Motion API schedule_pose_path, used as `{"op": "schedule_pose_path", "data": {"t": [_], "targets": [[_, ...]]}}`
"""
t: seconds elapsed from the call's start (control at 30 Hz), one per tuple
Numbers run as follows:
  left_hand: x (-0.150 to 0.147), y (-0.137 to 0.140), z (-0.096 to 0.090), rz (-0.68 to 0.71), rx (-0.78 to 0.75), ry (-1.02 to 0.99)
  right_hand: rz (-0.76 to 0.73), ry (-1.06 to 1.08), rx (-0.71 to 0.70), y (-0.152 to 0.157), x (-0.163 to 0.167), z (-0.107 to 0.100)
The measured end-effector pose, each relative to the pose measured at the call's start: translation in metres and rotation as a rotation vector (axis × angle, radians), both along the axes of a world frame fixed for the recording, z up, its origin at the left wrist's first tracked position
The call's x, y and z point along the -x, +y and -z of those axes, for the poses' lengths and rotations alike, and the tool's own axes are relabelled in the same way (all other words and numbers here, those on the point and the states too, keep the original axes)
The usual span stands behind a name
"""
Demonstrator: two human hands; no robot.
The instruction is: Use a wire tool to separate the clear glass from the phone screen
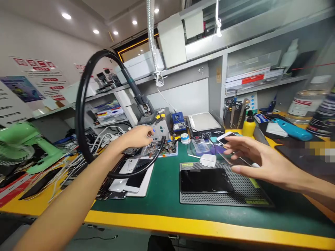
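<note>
My left hand [140, 136] reaches to the front of a grey bench machine [161, 129] with yellow controls. Its fingers are curled together at the panel, and anything between them is hidden. On the right, my right hand [255, 158] is above a grey perforated mat [247, 190], thumb and fingers around a thin clear sheet [228, 160] whose edges are faint. A black phone [205, 180] lies screen up on the mat below. Behind it lie a white wipe [208, 160] and a white-edged phone [227, 137], partly behind my fingers.
A black flexible hose [81, 104] loops around my left forearm. Phones [134, 181], cables and a tray of circuit boards [167, 149] crowd the left. Yellow bottle [248, 126], tweezers holder [235, 113] and blue tool [293, 129] stand or lie at the right.
</note>
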State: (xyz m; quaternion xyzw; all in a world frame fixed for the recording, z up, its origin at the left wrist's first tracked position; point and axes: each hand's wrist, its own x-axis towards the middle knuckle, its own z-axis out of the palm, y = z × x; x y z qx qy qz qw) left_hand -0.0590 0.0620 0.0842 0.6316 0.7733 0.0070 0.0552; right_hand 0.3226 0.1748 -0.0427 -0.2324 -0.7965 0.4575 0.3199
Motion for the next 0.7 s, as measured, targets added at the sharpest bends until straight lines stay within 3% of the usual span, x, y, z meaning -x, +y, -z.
{"op": "schedule_pose_path", "data": {"t": [0.1,0.2,0.4,0.7], "targets": [[-0.030,-0.022,0.006,0.175,-0.164,-0.100,0.013,-0.120,-0.139,-0.005,0.002,-0.003],[-0.055,-0.040,0.032,0.322,-0.249,-0.198,0.018,-0.235,-0.242,-0.013,0.005,-0.008],[-0.077,-0.047,0.083,0.476,-0.250,-0.293,-0.080,-0.282,-0.335,-0.027,0.011,-0.009],[-0.085,-0.046,0.100,0.568,-0.184,-0.324,-0.176,-0.244,-0.506,-0.028,0.012,-0.002]]}}
